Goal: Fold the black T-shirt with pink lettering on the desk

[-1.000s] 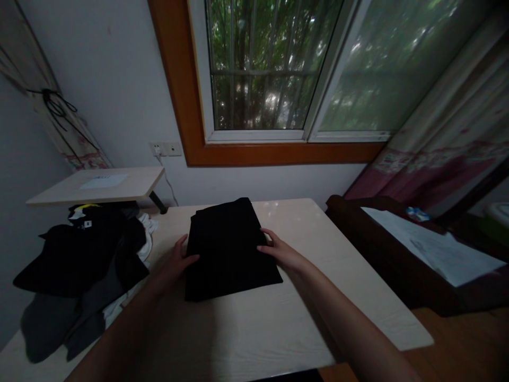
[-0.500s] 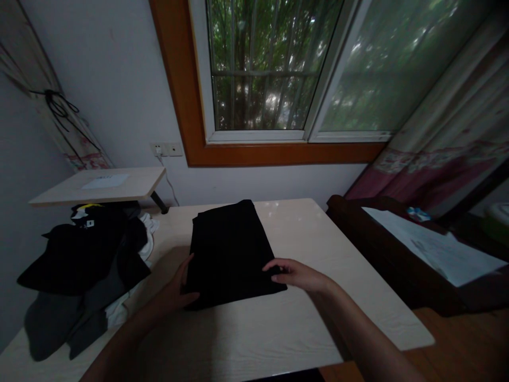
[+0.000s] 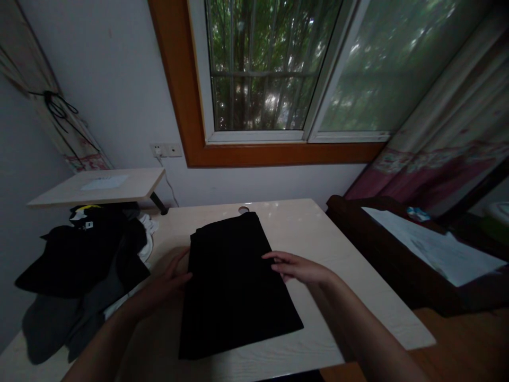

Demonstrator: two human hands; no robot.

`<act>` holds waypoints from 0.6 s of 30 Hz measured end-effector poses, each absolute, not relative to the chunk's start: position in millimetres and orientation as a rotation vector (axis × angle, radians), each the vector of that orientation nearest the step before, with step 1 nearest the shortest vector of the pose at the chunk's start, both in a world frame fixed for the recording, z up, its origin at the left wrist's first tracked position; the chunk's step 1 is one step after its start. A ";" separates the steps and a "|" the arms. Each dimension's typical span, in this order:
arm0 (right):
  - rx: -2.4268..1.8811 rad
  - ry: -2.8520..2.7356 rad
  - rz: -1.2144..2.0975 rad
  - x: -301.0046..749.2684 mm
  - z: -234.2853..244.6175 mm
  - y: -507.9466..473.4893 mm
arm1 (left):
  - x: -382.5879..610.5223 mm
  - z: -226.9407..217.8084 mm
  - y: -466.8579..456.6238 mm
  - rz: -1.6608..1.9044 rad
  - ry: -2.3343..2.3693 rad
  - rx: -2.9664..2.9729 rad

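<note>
A folded black cloth garment lies flat on the pale wooden table. It is too dark to tell what kind of garment it is. At its left edge is my left hand, in shadow, with thumb and fingers spread and the thumb tip against the cloth. My right hand reaches over the right edge, its index finger stretched onto the fabric and the thumb just below, slightly apart. Neither hand shows a closed grip.
A heap of black, grey and white clothes sits on the left, partly under a small raised shelf. Behind the table is a wall socket with a cable. Dark brown furniture bearing a white sheet stands right.
The garment's near edge now reaches further toward me, and the cloth covers more table. Its far edge has come nearer, uncovering a round table hole. My hands stay beside it, the left slightly further left.
</note>
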State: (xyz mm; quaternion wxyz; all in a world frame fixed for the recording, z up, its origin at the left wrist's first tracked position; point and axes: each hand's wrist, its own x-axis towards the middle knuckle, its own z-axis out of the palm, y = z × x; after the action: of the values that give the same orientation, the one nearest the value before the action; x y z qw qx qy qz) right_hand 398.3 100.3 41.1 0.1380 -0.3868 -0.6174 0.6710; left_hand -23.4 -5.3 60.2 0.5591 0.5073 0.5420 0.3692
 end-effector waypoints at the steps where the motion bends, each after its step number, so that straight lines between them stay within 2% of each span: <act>1: -1.143 -1.734 1.880 393.7 39.2 107.8 | -20.9 60.3 2.4 0.873 1.291 1.114; 6: -1.157 -1.555 1.723 362.5 35.7 147.0 | -9.9 52.5 47.7 0.920 1.378 0.957; 13: -1.173 -1.451 1.563 330.0 33.6 190.3 | -6.2 22.3 113.2 1.257 1.451 0.965; 18: -1.101 -1.455 1.493 335.4 42.6 201.1 | -4.4 35.3 130.0 1.418 1.339 1.002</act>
State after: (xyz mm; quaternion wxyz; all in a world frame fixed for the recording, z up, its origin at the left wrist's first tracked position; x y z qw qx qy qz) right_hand 335.4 201.1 42.6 0.3820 -0.4316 -0.5702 0.5854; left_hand -4.4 130.0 35.3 0.4569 0.4063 0.5431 0.5755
